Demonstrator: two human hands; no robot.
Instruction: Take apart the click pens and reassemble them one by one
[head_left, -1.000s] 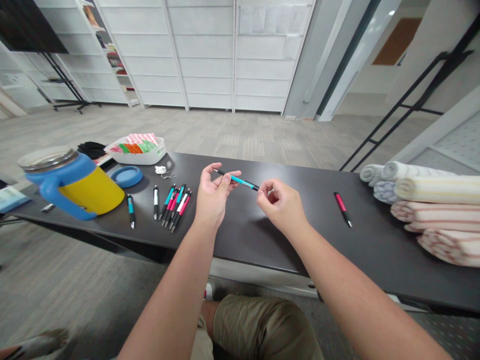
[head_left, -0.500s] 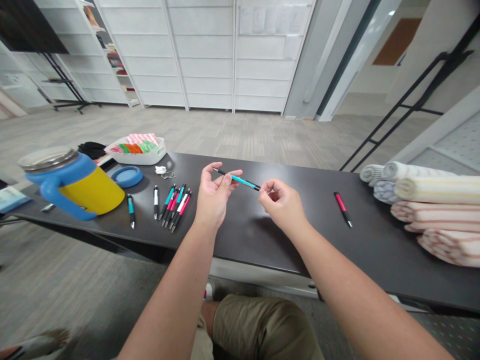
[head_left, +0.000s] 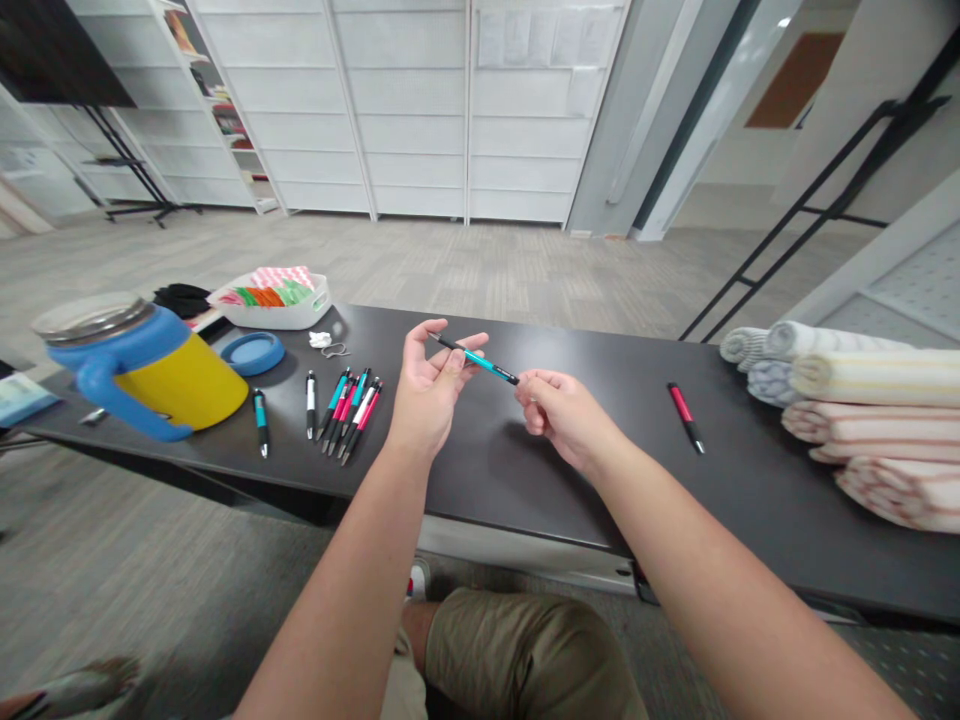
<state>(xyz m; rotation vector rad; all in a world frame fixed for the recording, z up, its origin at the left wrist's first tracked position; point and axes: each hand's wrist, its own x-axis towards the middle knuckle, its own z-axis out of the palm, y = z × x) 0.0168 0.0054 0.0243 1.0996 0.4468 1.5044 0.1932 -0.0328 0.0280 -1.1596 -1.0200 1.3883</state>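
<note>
A teal pen with a black grip [head_left: 489, 366] is held in the air above the dark table, its tip toward the upper left. My left hand [head_left: 427, 395] pinches it near the grip, with thumb against fingers and the index finger raised by the tip. At the other end, my right hand [head_left: 561, 412] has its thumb and curled fingers closed on the pen's black rear end. Left of my hands lies a bunch of pink, teal and white pens [head_left: 351, 412]. Beside it are a white pen [head_left: 311, 405] and another teal pen [head_left: 261, 422].
A red pen [head_left: 685, 417] lies alone on the table [head_left: 480, 480] to the right, near stacked rolled towels [head_left: 870, 420]. At left are a blue-and-yellow mug [head_left: 180, 385] on its side, a blue lid [head_left: 253, 353], a white basket [head_left: 281, 315] and a small white corded item [head_left: 321, 340].
My right hand's fingers have turned and curled in more around the pen's rear end. The left hand keeps its hold, and the pen has barely shifted.
</note>
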